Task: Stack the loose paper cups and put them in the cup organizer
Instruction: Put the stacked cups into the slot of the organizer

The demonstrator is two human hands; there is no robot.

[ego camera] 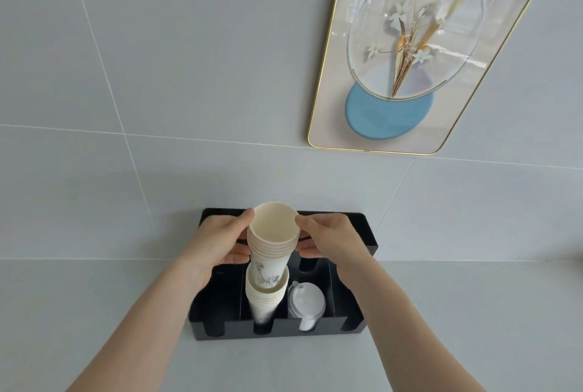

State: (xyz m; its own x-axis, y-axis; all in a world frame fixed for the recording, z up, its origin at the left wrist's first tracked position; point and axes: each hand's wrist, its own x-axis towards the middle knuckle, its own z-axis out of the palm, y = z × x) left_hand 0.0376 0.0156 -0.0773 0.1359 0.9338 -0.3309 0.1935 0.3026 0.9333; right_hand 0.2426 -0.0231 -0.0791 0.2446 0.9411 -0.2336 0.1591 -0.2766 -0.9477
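1. I see a nested stack of cream paper cups [273, 234], mouth up, its printed bottom cup sunk into a second stack [264, 295].
2. That second stack stands in the black plastic cup organizer [353, 330], second slot from the left, beside white lids [306, 300].

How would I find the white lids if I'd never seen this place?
Find the black cup organizer against the grey wall. Its second slot holds paper cups; just right sit the white lids, flat plastic with a spout, not tall cups.
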